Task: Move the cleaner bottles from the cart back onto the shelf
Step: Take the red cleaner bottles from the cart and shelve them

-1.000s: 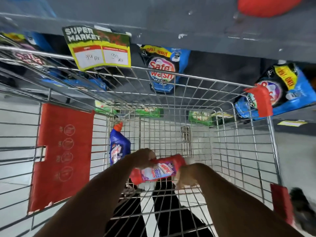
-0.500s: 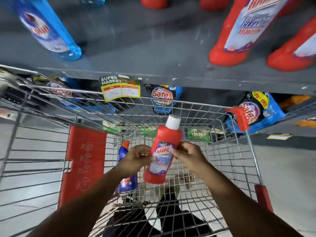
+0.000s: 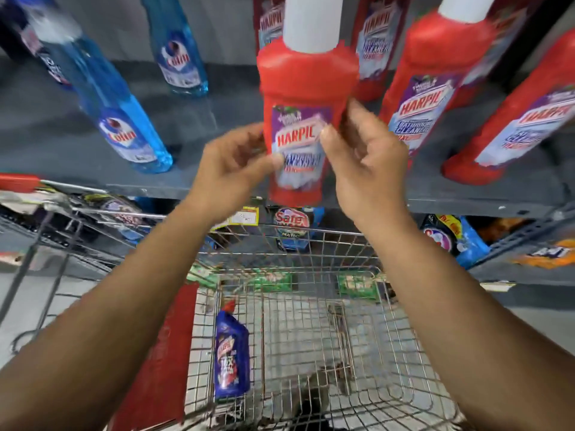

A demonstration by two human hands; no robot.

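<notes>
I hold a red cleaner bottle (image 3: 306,88) with a white cap upright between both hands, its base level with the front edge of the grey shelf (image 3: 217,119). My left hand (image 3: 231,169) grips its left side and my right hand (image 3: 364,157) its right side, thumbs on the purple label. Several matching red bottles (image 3: 426,85) stand on the shelf to the right. A blue cleaner bottle (image 3: 231,359) with a red cap leans in the left corner of the wire cart (image 3: 311,321) below.
Blue glass-cleaner bottles (image 3: 124,122) stand on the shelf's left part. Detergent pouches (image 3: 454,237) lie on the lower shelf behind the cart. A red panel (image 3: 168,353) covers the cart's left side. A price tag (image 3: 245,217) hangs on the shelf edge.
Both hands have lifted the red bottle out of the cart, turned it upright and raised it to the shelf edge. The view has tilted up toward the shelf.
</notes>
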